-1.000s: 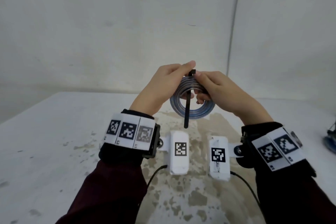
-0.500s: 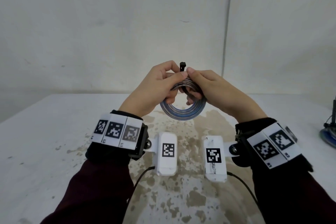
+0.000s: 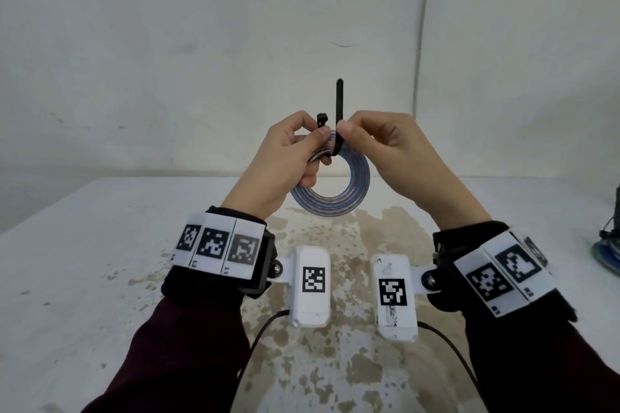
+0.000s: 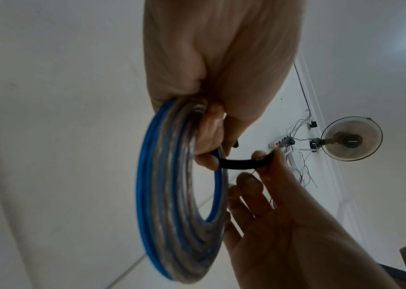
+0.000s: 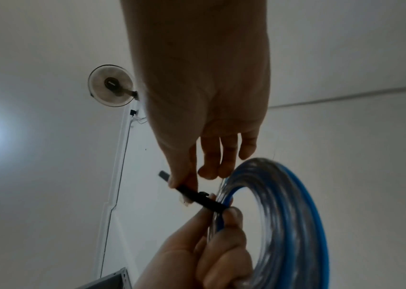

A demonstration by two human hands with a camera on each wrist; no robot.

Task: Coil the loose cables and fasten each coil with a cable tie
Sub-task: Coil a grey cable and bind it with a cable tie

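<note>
I take the coil [image 3: 330, 188] as my landmark: a blue-and-clear cable wound into a ring, held up in the air above the stained white table [image 3: 100, 245]. Left of the coil, my left hand [image 3: 285, 161] curls its fingers through the ring and grips the upper windings, thumb pressed on top. Over the top of the coil runs the black cable tie [image 3: 338, 117]; its head pokes up by my left thumb and its tail stands upright above the ring. Right of the coil, my right hand [image 3: 385, 147] pinches that tail between thumb and forefinger, other fingers loosely bent. My hands hide the coil's top. Far right of the coil, at the table's edge, sits a dark object [image 3: 609, 241] I cannot identify.
</note>
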